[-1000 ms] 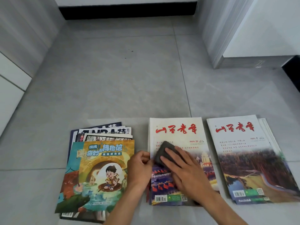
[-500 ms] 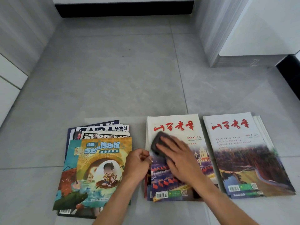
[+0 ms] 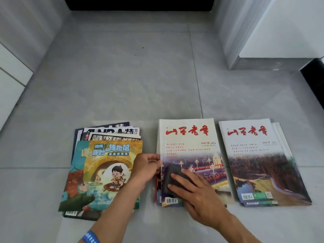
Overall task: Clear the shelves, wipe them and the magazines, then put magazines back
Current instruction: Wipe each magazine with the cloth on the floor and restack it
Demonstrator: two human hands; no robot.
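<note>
Three piles of magazines lie on the grey tiled floor. The middle pile has a white cover with red characters on top. My right hand presses a dark grey cloth flat on the lower left part of that cover. My left hand pinches the left edge of the middle pile with curled fingers. The left pile is fanned out, topped by a colourful cartoon cover. The right pile carries the same red title.
A white cabinet corner stands at the back right. A dark gap runs along the back wall. White panels line the left side. Bare floor tiles stretch beyond the piles.
My right hand has slid the cloth from the upper left of the middle cover down toward its lower left. My left hand has stayed on the pile's left edge.
</note>
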